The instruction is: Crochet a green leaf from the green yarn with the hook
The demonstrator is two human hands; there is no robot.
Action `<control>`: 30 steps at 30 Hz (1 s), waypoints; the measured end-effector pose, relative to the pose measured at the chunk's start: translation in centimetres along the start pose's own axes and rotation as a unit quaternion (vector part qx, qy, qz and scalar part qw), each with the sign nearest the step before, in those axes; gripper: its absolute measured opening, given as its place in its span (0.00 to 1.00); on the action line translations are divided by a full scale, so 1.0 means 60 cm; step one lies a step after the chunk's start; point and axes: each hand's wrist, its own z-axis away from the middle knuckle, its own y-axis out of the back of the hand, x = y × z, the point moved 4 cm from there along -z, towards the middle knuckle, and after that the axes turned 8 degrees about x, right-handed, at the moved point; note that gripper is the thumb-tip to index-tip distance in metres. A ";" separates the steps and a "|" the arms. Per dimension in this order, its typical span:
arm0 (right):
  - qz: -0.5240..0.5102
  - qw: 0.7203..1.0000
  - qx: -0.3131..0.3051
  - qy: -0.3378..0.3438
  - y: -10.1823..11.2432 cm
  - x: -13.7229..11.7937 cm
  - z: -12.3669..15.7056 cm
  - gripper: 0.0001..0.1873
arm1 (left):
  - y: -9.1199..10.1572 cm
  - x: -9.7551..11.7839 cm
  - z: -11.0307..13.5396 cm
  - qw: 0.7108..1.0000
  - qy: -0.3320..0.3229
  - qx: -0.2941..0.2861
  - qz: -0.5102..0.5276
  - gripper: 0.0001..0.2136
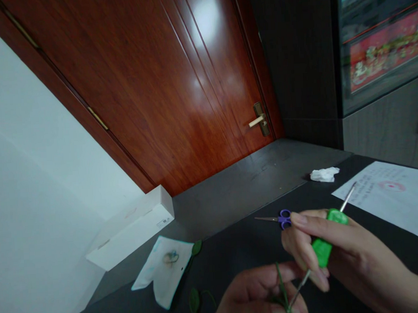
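My right hand (343,257) is closed around a green-handled thin metal tool (322,248), held like a pen with its tip pointing down to the left. My left hand (258,294) pinches a thin green stem (281,283) at the bottom of the view, right where the tool's tip meets it. A small pair of purple-handled scissors (280,218) lies on the dark table (235,258) just behind my right fingers.
A white plastic packet (164,268) and two green leaves (196,247) lie at the left of the table. A crumpled tissue (324,174) and a printed paper sheet (393,198) lie at the right. A white box (135,228) rests by the wall, below a red-brown door (163,84).
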 end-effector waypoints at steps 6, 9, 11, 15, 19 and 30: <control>-0.025 0.996 0.076 -0.028 0.020 0.044 -0.001 0.27 | 0.044 -0.030 -0.007 0.972 -0.107 0.207 -0.018 0.29; -0.039 0.994 0.084 -0.064 0.034 0.086 0.006 0.26 | 0.064 -0.065 -0.015 0.939 -0.170 0.284 -0.088 0.32; -0.039 0.992 0.086 -0.085 0.043 0.114 0.013 0.26 | 0.076 -0.092 -0.019 0.926 -0.184 0.312 -0.108 0.33; -0.026 0.987 0.093 -0.127 0.054 0.157 0.025 0.25 | 0.104 -0.143 -0.015 0.910 -0.186 0.359 -0.088 0.35; -0.011 0.982 0.089 -0.168 0.054 0.184 0.032 0.27 | 0.119 -0.177 -0.005 0.899 -0.185 0.395 -0.034 0.34; 0.283 0.959 -0.011 -0.030 0.073 0.168 0.052 0.24 | 0.108 -0.175 0.005 0.857 -0.200 0.472 -0.057 0.41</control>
